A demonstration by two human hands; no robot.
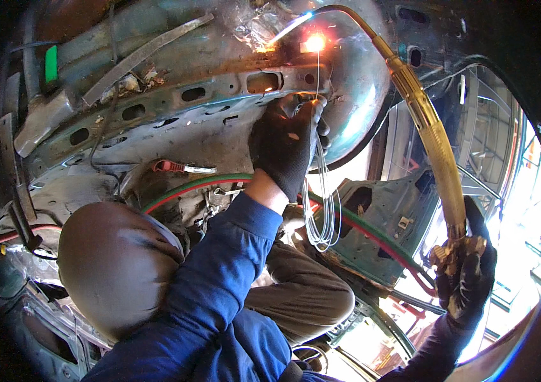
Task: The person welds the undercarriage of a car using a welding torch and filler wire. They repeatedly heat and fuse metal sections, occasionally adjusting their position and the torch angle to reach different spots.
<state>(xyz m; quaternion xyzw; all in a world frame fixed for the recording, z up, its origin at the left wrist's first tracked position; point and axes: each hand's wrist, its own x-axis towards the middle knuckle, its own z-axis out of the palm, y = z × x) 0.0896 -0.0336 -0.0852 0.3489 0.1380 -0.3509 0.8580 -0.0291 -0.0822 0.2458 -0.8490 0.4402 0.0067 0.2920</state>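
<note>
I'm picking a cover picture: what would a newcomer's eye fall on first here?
The bright glow at the upper middle strikes first, with the flame just left of it. Next comes the brass torch, arching down the right side to the gloved right hand. Near the centre, the gloved left hand holds a wire that hangs in loops below.

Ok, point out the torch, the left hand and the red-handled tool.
Torch (431, 135): head view, on its brass-coloured tube.
Left hand (283, 141): head view, on its back.
Red-handled tool (169, 166): head view, on its handle.
</note>
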